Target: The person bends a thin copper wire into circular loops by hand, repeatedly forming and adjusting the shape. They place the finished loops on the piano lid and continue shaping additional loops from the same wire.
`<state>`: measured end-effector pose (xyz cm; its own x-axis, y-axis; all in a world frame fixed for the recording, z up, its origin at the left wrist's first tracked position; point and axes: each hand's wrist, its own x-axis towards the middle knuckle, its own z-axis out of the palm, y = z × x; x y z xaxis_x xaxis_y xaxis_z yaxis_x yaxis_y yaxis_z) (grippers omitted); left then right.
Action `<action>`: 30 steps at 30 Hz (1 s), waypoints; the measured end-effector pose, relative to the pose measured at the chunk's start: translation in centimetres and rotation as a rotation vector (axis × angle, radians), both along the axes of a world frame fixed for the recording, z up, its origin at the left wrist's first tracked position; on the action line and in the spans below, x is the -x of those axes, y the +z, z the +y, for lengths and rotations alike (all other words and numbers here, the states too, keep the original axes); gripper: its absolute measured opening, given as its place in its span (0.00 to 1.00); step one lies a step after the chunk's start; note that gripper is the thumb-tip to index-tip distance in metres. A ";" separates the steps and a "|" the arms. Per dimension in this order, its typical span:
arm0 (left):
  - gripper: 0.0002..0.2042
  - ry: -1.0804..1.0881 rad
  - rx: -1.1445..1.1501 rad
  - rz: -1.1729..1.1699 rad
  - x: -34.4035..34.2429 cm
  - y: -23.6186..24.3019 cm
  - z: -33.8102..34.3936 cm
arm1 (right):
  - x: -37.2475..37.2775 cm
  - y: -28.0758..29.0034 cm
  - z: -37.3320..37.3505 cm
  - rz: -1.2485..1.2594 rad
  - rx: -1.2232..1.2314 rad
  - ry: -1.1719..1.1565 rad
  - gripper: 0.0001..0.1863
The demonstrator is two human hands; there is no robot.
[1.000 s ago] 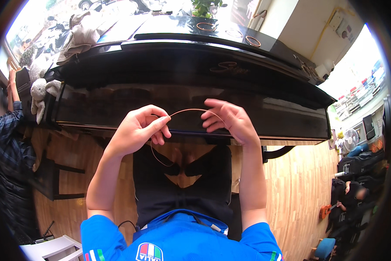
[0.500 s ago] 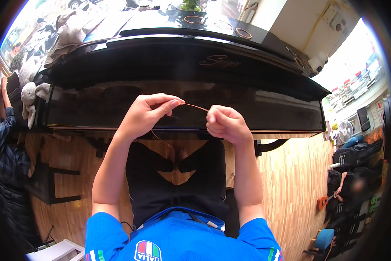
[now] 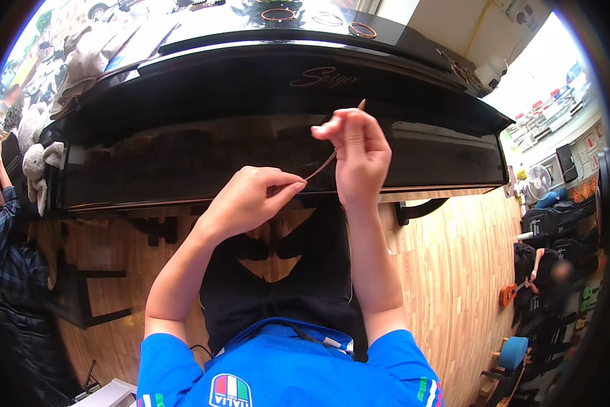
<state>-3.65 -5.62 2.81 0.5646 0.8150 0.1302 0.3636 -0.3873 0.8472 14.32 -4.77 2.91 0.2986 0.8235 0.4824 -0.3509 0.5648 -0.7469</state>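
Sleeve: dark plaid, on another person at the far left.
Plush toy: pale grey, long-eared, at the left end of the black piano.
Left hand: in front of the piano, thumb and forefinger closed together at the tips, pinching one end of the visible stretch of strip.
Copper-coloured strip: thin, between the two hands, curving up from the left fingertips to the right hand; a brownish tip, seemingly part of it, shows above the right fingers.
Rings: three, apart from one another on the piano's top.
Right hand: raised higher than the left, fingers partly curled, strip running in behind the thumb side; I cannot tell how tightly they grip it.
Guitar: small, orange, beside a seated person.
Fan: white, near the right edge.
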 end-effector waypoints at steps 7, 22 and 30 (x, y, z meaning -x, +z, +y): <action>0.10 0.072 0.078 -0.033 1.5 1.7 -0.8 | -2.5 1.8 -0.6 -0.765 0.281 0.178 0.11; 0.07 0.031 0.033 0.078 2.0 1.8 -1.8 | -3.1 0.4 1.4 -0.372 0.338 0.331 0.16; 0.10 0.099 0.062 -0.106 2.7 2.2 -0.7 | -2.7 1.4 0.0 -0.987 0.433 0.691 0.14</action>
